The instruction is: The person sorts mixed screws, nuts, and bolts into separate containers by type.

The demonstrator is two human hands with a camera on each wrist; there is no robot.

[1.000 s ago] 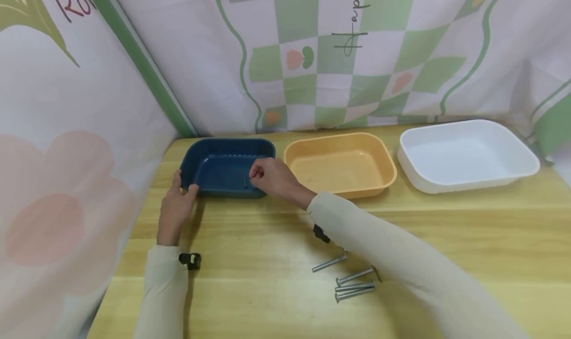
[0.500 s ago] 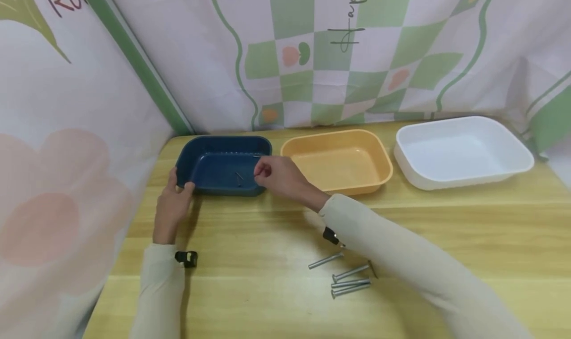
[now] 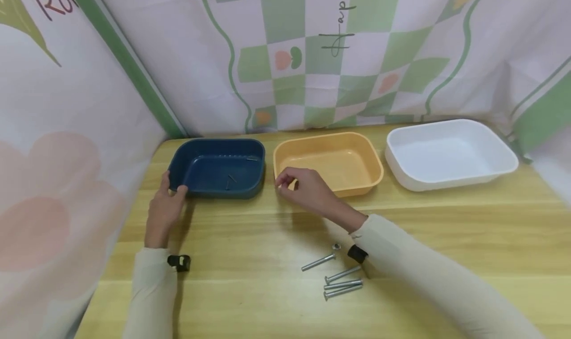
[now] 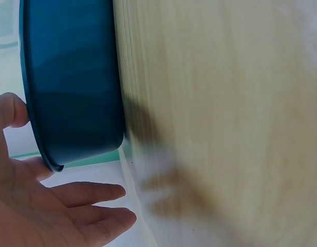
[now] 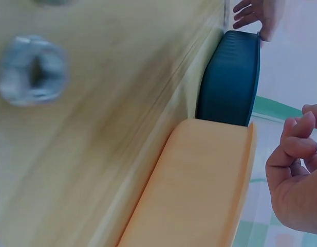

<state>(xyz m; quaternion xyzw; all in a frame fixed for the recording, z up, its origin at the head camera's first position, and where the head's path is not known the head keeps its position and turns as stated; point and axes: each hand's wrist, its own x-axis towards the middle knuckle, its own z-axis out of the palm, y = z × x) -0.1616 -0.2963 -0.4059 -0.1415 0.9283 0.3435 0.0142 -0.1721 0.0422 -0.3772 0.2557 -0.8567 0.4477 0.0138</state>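
Observation:
My left hand (image 3: 164, 211) holds the front left corner of the dark blue tray (image 3: 214, 193), thumb and forefinger at its rim; the other fingers extend past the corner in the left wrist view. Thin metal pins (image 3: 232, 178), too small to tell as nails or screws, lie in this tray. My right hand (image 3: 308, 188) hovers at the front left corner of the yellow tray (image 3: 357, 189). Its fingers are curled, thumb close to forefinger, with nothing visible between them. Several silver bolts (image 3: 342, 283) and a nut (image 3: 336, 247) lie on the table near the right wrist.
A white tray (image 3: 450, 184) stands at the back right, beside the yellow one. All three trays line up along the rear of the wooden table (image 3: 241, 269). Patterned cloth (image 3: 321, 81) hangs directly behind them and on the left.
My right hand has drawn back from the dark blue tray, rightward to the yellow tray's corner. More thin pins show inside the blue tray. The left hand still holds its corner.

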